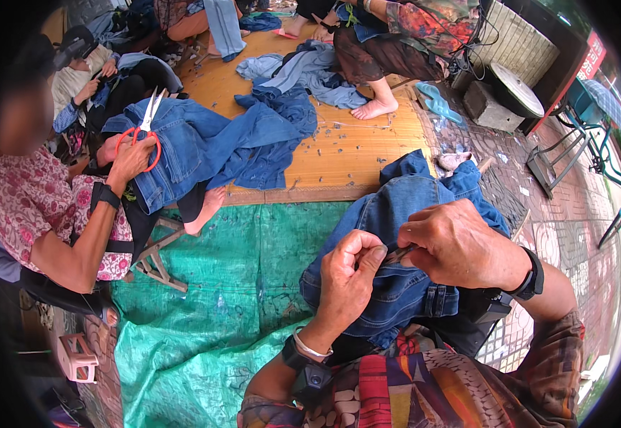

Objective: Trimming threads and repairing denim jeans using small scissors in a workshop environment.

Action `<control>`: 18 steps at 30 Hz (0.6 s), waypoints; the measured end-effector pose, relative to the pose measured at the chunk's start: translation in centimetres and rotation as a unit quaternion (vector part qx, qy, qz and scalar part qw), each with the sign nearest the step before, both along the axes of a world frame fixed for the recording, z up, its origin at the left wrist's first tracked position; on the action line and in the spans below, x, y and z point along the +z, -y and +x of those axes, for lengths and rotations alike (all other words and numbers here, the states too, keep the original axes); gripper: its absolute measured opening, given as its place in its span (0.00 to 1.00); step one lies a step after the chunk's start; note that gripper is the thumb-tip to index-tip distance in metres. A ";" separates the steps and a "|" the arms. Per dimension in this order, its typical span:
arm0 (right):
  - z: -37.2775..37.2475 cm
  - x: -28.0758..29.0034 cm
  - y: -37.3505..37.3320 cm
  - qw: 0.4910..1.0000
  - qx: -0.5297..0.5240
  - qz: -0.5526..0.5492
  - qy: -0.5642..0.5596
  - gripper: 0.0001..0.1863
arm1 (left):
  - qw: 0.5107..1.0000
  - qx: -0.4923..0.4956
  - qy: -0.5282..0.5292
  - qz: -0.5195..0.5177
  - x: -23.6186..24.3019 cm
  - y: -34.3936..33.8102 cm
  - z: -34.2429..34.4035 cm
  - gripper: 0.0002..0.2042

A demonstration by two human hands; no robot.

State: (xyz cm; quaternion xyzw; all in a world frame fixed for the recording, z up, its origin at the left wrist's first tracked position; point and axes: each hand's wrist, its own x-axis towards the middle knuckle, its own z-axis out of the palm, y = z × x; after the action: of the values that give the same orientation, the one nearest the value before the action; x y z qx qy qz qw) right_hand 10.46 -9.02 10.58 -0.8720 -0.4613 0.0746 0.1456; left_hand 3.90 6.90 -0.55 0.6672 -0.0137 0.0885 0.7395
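Note:
Dark blue jeans (378, 221) lie bunched across my lap, with seams and belt loops showing. My left hand (346, 274) is closed in a pinch above them, thumb against bent forefinger. Close to its right, my right hand (457, 242) is closed too, fingers curled down toward the left fingertips. A small, thin, dark greyish thing (399, 253) shows between the two hands, at the right fingers. It is too small to name, and whatever the left fingers pinch is hidden.
At the left, a seated co-worker holds red-handled scissors (145, 130) upright over other jeans (175, 153). More people sit around a yellow-brown board (353, 153) scattered with scraps and denim. A green tarp (203, 292) covers the ground in front. A pink stool (78, 357) stands lower left; metal-framed chairs (560, 157) stand right.

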 end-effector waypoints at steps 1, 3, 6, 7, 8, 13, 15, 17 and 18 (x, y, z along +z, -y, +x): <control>-0.1 0.1 -0.1 1.000 0.000 0.000 0.000 0.07 | 1.000 -0.001 0.005 -0.001 0.0 0.0 0.0 0.05; -0.4 0.6 -0.3 1.000 -0.003 -0.011 0.028 0.07 | 1.000 0.001 0.001 -0.011 -0.3 -0.1 0.0 0.05; -0.5 0.8 -0.3 0.999 0.003 -0.008 0.047 0.08 | 1.000 0.008 0.012 -0.015 -0.1 0.1 0.0 0.05; -0.5 0.7 -0.4 0.999 0.004 -0.008 0.047 0.08 | 0.999 0.014 0.027 -0.009 0.0 0.1 0.1 0.06; -0.4 0.5 -0.4 0.999 0.007 -0.009 0.039 0.08 | 0.999 0.014 0.028 -0.009 -0.1 0.2 0.1 0.06; -0.4 0.1 -0.6 0.999 0.004 -0.019 0.035 0.08 | 0.999 0.011 0.052 -0.011 -0.2 0.3 0.2 0.06; -0.4 0.1 -0.7 1.000 0.003 -0.002 0.024 0.07 | 0.998 0.010 0.047 -0.028 -0.4 0.2 0.1 0.06; -0.2 0.2 -0.6 1.000 0.002 0.021 0.012 0.06 | 0.998 0.009 0.043 -0.045 -0.4 -0.1 -0.1 0.06; -0.1 0.2 -0.5 0.999 -0.001 0.044 0.000 0.06 | 0.997 0.007 0.026 -0.073 0.0 -0.3 -0.3 0.06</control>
State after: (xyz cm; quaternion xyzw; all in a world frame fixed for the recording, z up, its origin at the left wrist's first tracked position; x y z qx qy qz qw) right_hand 10.37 -8.51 10.83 -0.8651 -0.4636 0.0544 0.1839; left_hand 3.59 7.24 -0.58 0.6090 -0.0212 0.1117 0.7850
